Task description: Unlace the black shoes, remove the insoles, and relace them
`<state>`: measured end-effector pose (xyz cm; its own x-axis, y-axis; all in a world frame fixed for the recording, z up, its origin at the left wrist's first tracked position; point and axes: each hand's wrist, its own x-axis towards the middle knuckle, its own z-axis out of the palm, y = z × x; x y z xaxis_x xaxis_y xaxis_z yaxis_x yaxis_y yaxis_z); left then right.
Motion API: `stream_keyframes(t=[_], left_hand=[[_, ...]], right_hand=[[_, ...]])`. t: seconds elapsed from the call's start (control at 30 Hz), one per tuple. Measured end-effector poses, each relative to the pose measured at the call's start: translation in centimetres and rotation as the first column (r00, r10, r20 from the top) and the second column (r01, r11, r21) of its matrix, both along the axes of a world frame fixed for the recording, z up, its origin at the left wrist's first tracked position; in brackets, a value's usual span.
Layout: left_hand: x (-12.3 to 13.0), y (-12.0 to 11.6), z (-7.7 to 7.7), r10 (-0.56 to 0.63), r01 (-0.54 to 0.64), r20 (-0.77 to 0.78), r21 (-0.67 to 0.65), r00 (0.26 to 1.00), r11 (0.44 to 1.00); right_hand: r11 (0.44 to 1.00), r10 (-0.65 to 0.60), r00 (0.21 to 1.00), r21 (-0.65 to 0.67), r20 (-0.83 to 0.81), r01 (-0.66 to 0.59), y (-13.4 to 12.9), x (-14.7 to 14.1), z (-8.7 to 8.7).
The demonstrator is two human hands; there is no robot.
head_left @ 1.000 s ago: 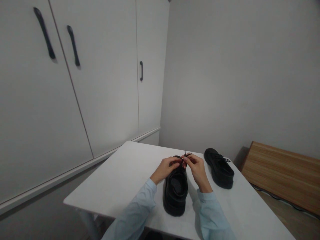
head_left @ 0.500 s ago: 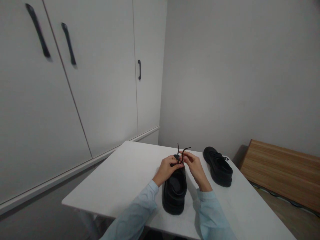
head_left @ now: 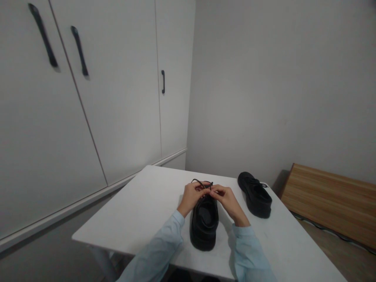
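A black lace-up shoe (head_left: 205, 229) stands on the white table (head_left: 141, 207), its heel toward me and its toe end hidden behind my hands. My left hand (head_left: 192, 196) pinches the black shoelace (head_left: 197, 180) over the front of the shoe. One length of lace arches above its fingers. My right hand (head_left: 225, 197) has its thumb and fingers pressed together on the lace, its fingertips close against those of my left hand. To the right, a second black shoe (head_left: 256, 196) rests on the table with its lace tied, untouched by either hand.
White cabinets (head_left: 117, 98) with dark handles line the left side behind the table. A grey wall (head_left: 264, 86) rises beyond it. At the right, past the table's edge, is a wood-grain board (head_left: 331, 203) with a dark cable along its lower edge.
The lace ends that stood up above the shoe have dropped, and a lace now curves over my left fingers. My right hand has moved slightly down and left, closer to my left fingertips.
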<state>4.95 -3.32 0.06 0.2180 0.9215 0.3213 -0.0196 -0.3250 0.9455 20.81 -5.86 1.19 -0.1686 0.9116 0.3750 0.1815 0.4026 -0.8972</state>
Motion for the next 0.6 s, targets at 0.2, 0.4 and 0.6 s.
stream_keyframes(t=[0.2, 0.4, 0.6], left_hand=[[0.03, -0.37, 0.25, 0.038, -0.04, 0.09, 0.021, 0.995, 0.999], [-0.49, -0.51, 0.88, 0.159, -0.164, 0.043, 0.329, 0.986, 0.93], [-0.84, -0.47, 0.88, 0.152, -0.149, 0.023, 0.386, 0.988, 0.91]], right_hand=[[0.999, -0.024, 0.985, -0.032, -0.173, 0.018, -0.34, -0.39, 0.35], [0.998, -0.056, 0.998, 0.011, 0.011, 0.056, -0.27, -0.76, 0.48], [0.99, -0.002, 0.979, 0.142, 0.204, -0.028, -0.32, -0.73, 0.42]])
